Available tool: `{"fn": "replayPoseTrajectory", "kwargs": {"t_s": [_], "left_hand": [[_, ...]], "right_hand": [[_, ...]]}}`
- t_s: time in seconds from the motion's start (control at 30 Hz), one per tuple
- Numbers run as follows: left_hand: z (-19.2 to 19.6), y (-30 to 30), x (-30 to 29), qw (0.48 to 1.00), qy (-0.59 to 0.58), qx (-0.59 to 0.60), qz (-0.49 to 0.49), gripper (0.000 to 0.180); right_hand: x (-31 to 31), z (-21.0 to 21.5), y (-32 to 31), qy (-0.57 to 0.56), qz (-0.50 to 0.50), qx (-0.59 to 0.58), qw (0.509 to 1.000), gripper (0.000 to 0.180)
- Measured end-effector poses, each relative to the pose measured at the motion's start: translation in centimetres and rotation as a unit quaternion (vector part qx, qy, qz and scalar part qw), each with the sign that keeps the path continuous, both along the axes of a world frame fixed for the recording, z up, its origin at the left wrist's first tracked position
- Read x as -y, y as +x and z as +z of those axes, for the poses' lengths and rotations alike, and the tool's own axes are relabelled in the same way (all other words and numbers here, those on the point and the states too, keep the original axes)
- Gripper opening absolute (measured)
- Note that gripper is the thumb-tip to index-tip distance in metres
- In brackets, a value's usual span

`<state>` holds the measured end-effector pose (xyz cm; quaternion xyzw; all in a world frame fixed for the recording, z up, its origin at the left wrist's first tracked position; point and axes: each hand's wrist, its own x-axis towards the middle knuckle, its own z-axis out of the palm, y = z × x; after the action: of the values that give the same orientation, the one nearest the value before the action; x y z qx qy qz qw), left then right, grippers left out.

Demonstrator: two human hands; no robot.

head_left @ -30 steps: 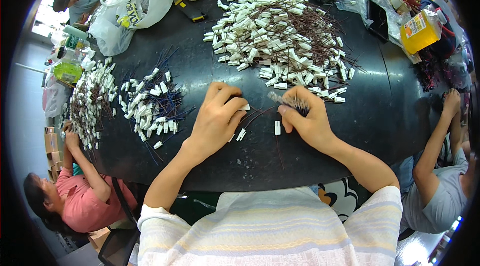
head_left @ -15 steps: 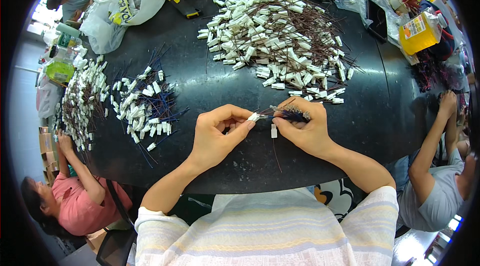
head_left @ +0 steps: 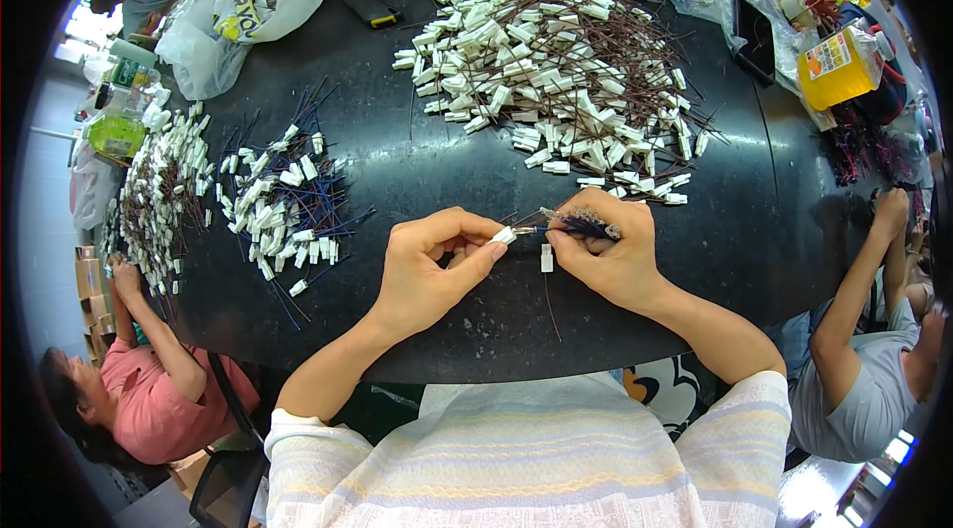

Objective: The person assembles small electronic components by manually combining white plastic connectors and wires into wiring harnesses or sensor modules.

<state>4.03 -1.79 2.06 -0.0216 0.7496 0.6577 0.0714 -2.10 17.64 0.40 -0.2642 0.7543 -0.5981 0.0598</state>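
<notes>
Between thumb and forefinger, my left hand [head_left: 437, 265] pinches a small white plastic connector [head_left: 504, 235]. My right hand [head_left: 611, 250] is closed around a bundle of dark blue wires [head_left: 586, 223] with small metal terminals at their ends. From its fingertips one blue wire [head_left: 536, 229] points at the connector, its metal tip at or just by the housing; whether it is inside cannot be made out. Below the right fingertips is another white connector [head_left: 547, 258] with a thin brown wire trailing toward the table's near edge.
A large heap of white connectors with brown wires [head_left: 536, 62] lies beyond my hands. Smaller heaps, one with blue wires [head_left: 288, 200], lie left. A box cutter [head_left: 365, 2], plastic bag [head_left: 243, 12], phone [head_left: 752, 40] and yellow bottle [head_left: 839, 66] sit farther off. People work on both sides.
My right hand has shifted slightly right, and more of the blue wire shows between the hands. My left hand keeps its pinch on the connector.
</notes>
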Motion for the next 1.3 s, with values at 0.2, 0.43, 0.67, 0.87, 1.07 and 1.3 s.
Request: {"fn": "replayPoseTrajectory", "kwargs": {"t_s": [0.2,0.43,0.67,0.87,1.07,1.3], "left_hand": [[-0.2,0.0,0.0,1.0,0.001,0.001,-0.01,0.013],[-0.7,0.0,-0.2,0.996,0.086,0.018,-0.002,0.013],[-0.8,-0.1,-0.3,0.997,0.031,-0.035,-0.061,0.014],[-0.7,-0.7,-0.1,0.976,-0.123,-0.17,-0.066,0.019],[1.7,-0.6,1.7,0.886,-0.397,-0.215,-0.106,0.027],[0.2,-0.6,1.8,0.914,-0.334,-0.213,-0.082,0.019]], "right_hand": [[0.1,-0.3,-0.1,0.001,0.008,-0.103,0.995,0.012],[-0.4,-0.6,-0.5,-0.035,0.062,-0.136,0.988,0.013],[0.0,-0.5,0.0,-0.023,0.064,-0.035,0.997,0.009],[0.2,-0.3,0.2,-0.022,0.076,0.033,0.996,0.009],[-0.1,0.2,-0.4,-0.065,0.059,0.222,0.971,0.006],[0.0,0.4,0.0,-0.025,0.058,0.123,0.99,0.007]]}}
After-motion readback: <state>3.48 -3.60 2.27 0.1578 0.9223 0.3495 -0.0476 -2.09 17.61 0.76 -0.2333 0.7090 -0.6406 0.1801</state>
